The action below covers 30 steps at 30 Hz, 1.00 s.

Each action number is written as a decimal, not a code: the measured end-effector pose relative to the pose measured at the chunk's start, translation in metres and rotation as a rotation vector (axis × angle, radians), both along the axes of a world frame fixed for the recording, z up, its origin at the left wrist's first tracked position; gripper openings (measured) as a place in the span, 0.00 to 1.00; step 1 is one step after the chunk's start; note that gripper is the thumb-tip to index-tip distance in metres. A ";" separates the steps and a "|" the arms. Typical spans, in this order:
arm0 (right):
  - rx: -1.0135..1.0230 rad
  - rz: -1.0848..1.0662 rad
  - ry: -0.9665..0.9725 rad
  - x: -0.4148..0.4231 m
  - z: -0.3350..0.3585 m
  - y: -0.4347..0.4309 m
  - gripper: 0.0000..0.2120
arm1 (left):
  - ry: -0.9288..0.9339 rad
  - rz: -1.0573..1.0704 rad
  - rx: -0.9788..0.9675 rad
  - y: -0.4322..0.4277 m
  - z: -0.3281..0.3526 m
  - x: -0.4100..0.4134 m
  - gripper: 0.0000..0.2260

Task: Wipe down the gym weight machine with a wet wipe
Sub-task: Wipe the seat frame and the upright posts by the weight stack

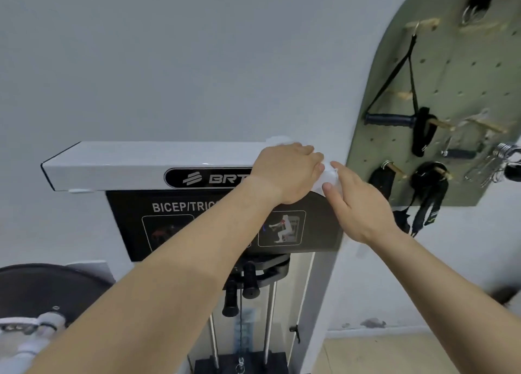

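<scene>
My left hand (284, 170) clutches a crumpled white wet wipe (328, 177) on the white metal machine beam (141, 159); my right hand (359, 204) pinches it.

Gym around me: white metal weight machine (127, 162), black exercise placard (132, 204); black round weight plate (42, 286) near left; olive pegboard (456, 71) far right, black strap handles (390, 118) hung.

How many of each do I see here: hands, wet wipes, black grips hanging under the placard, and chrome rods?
hands: 2, the left hand and the right hand
wet wipe: 1
black grips: 2
chrome rods: 2
Total: 7
</scene>
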State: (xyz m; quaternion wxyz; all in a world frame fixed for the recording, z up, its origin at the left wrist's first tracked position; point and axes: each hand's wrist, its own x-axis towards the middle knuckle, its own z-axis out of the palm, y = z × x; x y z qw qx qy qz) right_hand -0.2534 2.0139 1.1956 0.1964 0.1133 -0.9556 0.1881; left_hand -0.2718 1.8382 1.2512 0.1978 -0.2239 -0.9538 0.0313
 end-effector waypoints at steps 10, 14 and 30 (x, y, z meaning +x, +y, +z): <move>0.338 0.196 0.014 -0.014 0.054 -0.089 0.31 | -0.118 0.241 0.160 -0.107 0.006 0.029 0.23; 0.451 0.314 0.028 -0.010 0.062 -0.159 0.32 | -0.090 0.339 0.214 -0.176 0.000 0.048 0.23; 0.277 0.073 0.422 0.026 -0.009 -0.114 0.29 | 0.371 0.135 0.125 -0.153 -0.047 0.052 0.18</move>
